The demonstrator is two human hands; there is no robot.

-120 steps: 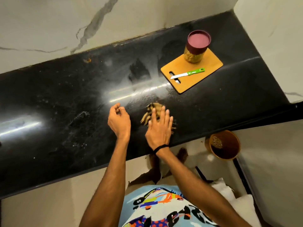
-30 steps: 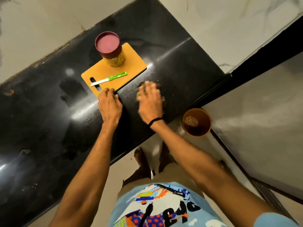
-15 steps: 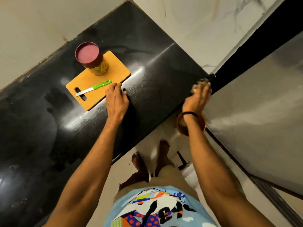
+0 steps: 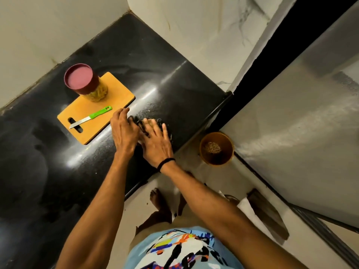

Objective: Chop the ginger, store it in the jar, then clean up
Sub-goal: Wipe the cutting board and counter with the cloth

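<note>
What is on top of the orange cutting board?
A jar with a maroon lid stands at the far end of the cutting board; a green-handled knife lies nearer. The board under the jar is hidden.

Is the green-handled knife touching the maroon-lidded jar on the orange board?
Apart. The head view shows bare orange cutting board between the green-handled knife and the maroon-lidded jar.

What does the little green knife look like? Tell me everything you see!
The knife is small, with a bright green handle that looks plastic and a short, shiny metal blade. It lies flat on the orange cutting board, its blade tip over the board's slot and its handle pointing up and right in the picture. Nothing holds it.
</note>
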